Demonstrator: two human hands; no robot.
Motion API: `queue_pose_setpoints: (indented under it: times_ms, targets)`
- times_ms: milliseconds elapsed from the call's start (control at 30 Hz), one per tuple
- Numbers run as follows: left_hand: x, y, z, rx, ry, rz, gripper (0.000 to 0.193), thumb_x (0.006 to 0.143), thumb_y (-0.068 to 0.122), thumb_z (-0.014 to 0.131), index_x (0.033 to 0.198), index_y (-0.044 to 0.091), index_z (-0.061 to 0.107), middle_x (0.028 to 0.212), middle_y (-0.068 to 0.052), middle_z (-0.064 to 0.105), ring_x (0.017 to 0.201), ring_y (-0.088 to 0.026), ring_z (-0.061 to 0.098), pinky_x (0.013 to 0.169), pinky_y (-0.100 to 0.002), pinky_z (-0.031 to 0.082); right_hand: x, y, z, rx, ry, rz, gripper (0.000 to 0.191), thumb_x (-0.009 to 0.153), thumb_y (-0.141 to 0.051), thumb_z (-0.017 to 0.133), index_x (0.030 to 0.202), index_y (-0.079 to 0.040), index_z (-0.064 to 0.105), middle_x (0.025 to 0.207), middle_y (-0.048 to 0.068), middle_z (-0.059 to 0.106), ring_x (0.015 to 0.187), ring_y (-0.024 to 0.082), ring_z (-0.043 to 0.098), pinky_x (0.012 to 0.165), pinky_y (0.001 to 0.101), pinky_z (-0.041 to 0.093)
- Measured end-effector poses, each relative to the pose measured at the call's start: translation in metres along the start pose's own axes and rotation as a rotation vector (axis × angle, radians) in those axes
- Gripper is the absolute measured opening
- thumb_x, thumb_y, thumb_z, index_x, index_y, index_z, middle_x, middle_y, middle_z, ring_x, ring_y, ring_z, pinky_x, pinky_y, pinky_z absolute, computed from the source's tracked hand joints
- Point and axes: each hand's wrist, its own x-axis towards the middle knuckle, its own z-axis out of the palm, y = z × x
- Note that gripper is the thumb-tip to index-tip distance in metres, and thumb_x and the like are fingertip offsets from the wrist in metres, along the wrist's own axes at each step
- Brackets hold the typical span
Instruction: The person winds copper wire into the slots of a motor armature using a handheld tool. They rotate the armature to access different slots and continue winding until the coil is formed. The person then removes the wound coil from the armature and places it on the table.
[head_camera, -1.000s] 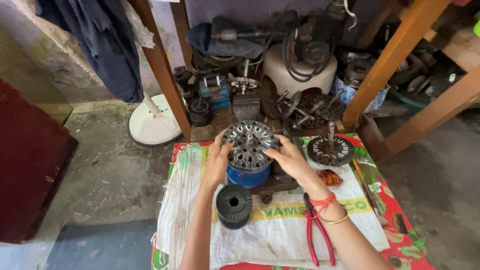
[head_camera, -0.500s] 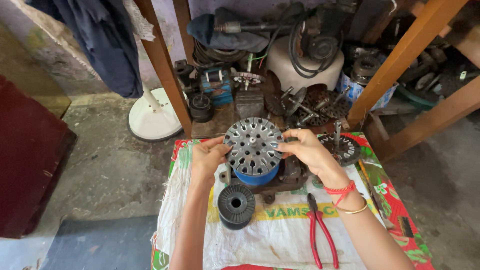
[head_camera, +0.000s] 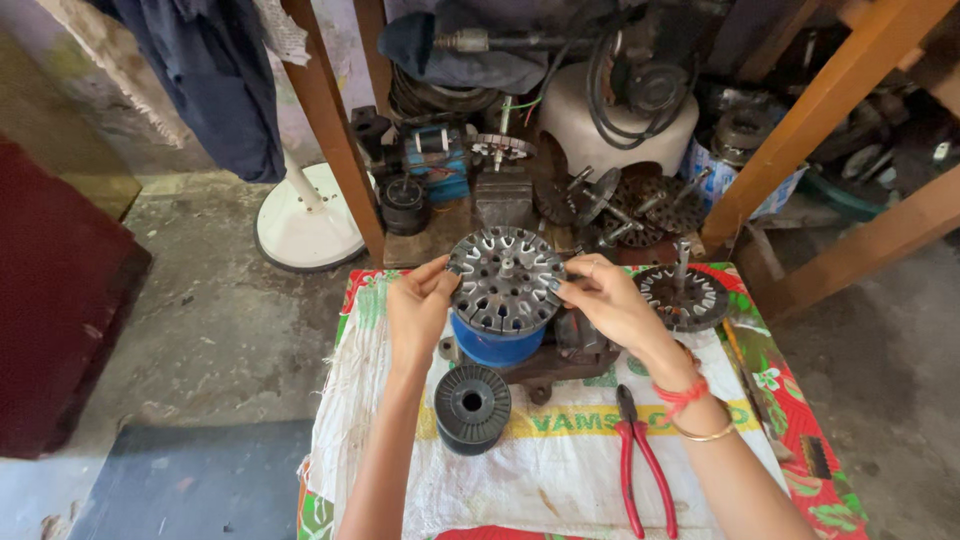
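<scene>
- At the far left, a dark red slab (head_camera: 60, 310) lies on the rough, stained concrete floor (head_camera: 230, 330), and a dark blue cloth (head_camera: 225, 80) hangs limp above it.
- Just right of the cloth, a white round fan base (head_camera: 305, 230) of smooth plastic sits on the floor beside a slanting wooden leg (head_camera: 335, 130).
- On the low table, a woven white sack (head_camera: 560, 470) with a coarse plastic weave is spread over a red flowered cloth (head_camera: 800, 400).
- The left hand (head_camera: 420, 305) grips the left rim of the fan stator core (head_camera: 505, 280), thumb and fingers curled on its edge.
- The stator core is a flat grey metal disc, dull and a little worn, with a ring of slots cut around its edge, round holes further in and a small hub at the centre.
- It sits above the middle of the table, its flat face tilted up towards the camera, its axis running nearly upright through the blue cylinder (head_camera: 495, 340) just beneath it.
- A black wire spool (head_camera: 472, 405), round and ribbed, stands on the sack just in front of the cylinder.
- The right hand (head_camera: 610, 300) pinches the core's right rim with its fingertips; a red thread and a thin bangle circle the wrist.
- Red-handled pliers (head_camera: 640, 460) lie on the sack, tips pointing away from the person.
- A second slotted stator (head_camera: 685, 295) with an upright shaft rests at the right.
- Behind, greasy motor parts (head_camera: 620, 205) crowd a wooden shelf.
</scene>
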Motion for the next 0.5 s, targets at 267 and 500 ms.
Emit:
queue_pose_setpoints:
  times_ms: [267, 500]
  targets:
    - [-0.08, 0.05, 0.011, 0.785, 0.173, 0.586, 0.053, 0.09, 0.013, 0.073, 0.139, 0.0, 0.056, 0.144, -0.03, 0.059, 0.128, -0.044, 0.058, 0.105, -0.047, 0.046, -0.042, -0.039, -0.015, -0.32, -0.183, 0.02, 0.067, 0.081, -0.01, 0.078, 0.142, 0.001, 0.053, 0.093, 0.002, 0.074, 0.061, 0.008, 0.047, 0.054, 0.0255, 0.046]
    - [-0.143, 0.054, 0.006, 0.924, -0.064, 0.16, 0.093, 0.063, 0.028, 0.092, 0.14, 0.002, 0.046, 0.135, -0.023, 0.053, 0.118, -0.043, 0.055, 0.093, -0.048, 0.047, -0.039, -0.045, -0.005, -0.152, 0.061, 0.047, 0.051, 0.09, -0.004, 0.067, 0.14, -0.004, 0.059, 0.104, 0.003, 0.071, 0.067, 0.004, 0.056, 0.054, 0.0226, 0.047]
